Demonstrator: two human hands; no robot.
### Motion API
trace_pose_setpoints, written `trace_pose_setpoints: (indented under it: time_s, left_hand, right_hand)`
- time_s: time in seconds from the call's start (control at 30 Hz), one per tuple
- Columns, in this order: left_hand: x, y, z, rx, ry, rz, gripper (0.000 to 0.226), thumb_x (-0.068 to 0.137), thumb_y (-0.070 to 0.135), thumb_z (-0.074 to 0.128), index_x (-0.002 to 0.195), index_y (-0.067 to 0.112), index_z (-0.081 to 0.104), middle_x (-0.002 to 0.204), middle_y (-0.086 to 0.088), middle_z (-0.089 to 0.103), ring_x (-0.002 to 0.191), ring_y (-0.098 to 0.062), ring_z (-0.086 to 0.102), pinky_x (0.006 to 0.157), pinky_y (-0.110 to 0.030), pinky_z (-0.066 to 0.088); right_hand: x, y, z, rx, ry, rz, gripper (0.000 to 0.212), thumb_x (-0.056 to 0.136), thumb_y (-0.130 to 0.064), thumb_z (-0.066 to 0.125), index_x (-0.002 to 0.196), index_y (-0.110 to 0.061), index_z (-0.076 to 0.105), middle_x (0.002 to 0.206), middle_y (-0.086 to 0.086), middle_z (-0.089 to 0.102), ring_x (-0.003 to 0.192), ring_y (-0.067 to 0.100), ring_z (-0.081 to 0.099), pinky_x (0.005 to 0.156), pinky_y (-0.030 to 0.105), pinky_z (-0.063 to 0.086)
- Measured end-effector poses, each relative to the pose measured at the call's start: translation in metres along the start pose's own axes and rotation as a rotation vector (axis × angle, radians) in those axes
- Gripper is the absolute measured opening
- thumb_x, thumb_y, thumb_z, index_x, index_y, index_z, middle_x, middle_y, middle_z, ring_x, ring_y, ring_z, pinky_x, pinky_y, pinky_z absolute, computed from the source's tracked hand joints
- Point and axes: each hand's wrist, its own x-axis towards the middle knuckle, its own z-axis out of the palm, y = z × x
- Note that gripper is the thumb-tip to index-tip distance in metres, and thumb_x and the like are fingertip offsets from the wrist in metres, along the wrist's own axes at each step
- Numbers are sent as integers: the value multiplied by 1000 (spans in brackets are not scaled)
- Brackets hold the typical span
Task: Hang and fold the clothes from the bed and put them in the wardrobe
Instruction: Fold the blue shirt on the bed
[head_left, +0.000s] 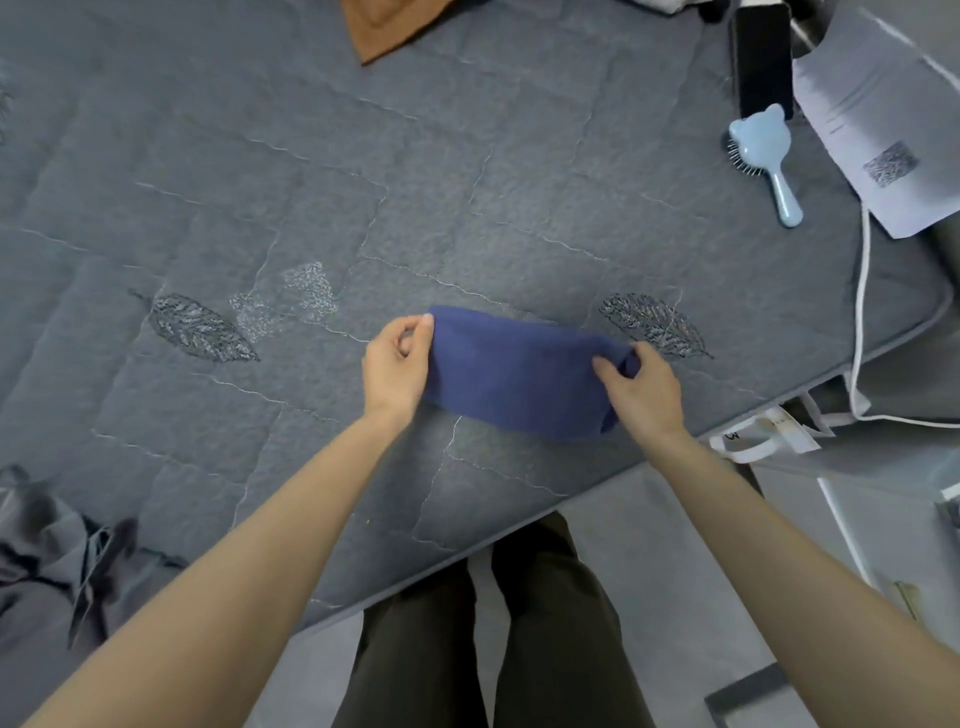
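Blue cloth (519, 376) on bed (467, 182) — left grip (397, 364) pinches end, right grip (644, 389) clutches other — arms outstretched.

On the bed (260, 208), cloth (514, 379) near the front edge, hairbrush (763, 156) behind to the right

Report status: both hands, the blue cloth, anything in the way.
Left hand pinches blue cloth at left end; right hand grips right end. Cloth folded, over the bed. Hairbrush lies well apart.

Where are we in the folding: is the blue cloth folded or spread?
Folded: the blue cloth lies as a compact band on the bed, the left hand and right hand pinching its ends.
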Motion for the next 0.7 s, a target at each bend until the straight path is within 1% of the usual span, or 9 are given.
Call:
trace_pose_setpoints:
  time_s: [0.07,0.13,0.2,0.27,0.37,0.43,0.5,0.6,0.7]
  left_hand:
    - [0,-2,13,-81,-22,5,28,99,24,51,125,19,59,105,9,65,96,-1,60,94,-19,43]
    - [-7,-13,22,104,-19,168,46,100,26,48,145,19,39,146,6,43,136,-6,37,115,-23,24]
    - [-15,-27,28,485,-57,471,47,101,24,45,147,21,35,159,2,21,148,-15,13,120,-35,9]
    - [-18,-40,38,731,-199,685,45,102,23,40,146,24,38,160,2,17,149,-16,6,119,-43,1]
    - [-9,-55,54,928,-330,556,47,105,32,29,151,31,24,162,5,5,149,-15,-6,119,-50,-6]
    - [1,-66,62,1001,-334,402,49,104,39,21,152,38,10,161,9,-9,147,-11,-14,117,-56,-6]
    - [2,-72,66,1006,-300,376,50,104,41,21,151,40,7,160,6,-16,147,-12,-16,117,-57,-3]
    - [-6,-68,65,753,-165,411,45,102,35,39,147,34,33,161,-7,-4,148,-26,-4,117,-47,8]
    - [-8,-58,62,446,-56,269,50,95,30,55,144,27,42,155,-9,16,141,-26,18,117,-41,20]
  right_hand:
    - [4,1,10,78,50,1,31,91,-19,61,119,-13,50,110,4,58,110,28,56,73,21,34]
    - [4,8,21,-33,176,-145,56,89,-13,63,139,-11,39,139,10,47,131,29,41,104,28,31]
    - [1,17,33,-234,262,-320,66,89,-13,62,148,-12,30,155,14,26,143,33,21,118,42,17]
    - [-1,27,50,-382,203,-423,64,94,-20,55,151,-21,27,161,10,13,146,35,11,119,49,11]
    - [3,43,79,-527,22,-355,58,100,-35,42,153,-37,17,162,2,-8,148,35,-6,117,57,3]
    - [13,50,88,-528,-42,-242,56,101,-45,34,151,-45,10,161,-1,-18,147,35,-13,116,60,2]
    - [23,53,89,-519,-55,-231,56,100,-50,31,150,-48,7,160,-1,-21,146,36,-15,116,61,2]
    - [22,52,81,-358,85,-201,65,96,-47,47,151,-41,13,161,7,-13,144,39,1,116,53,12]
    - [13,47,77,-103,277,65,77,88,-43,63,151,-27,22,154,16,15,132,40,25,108,47,26]
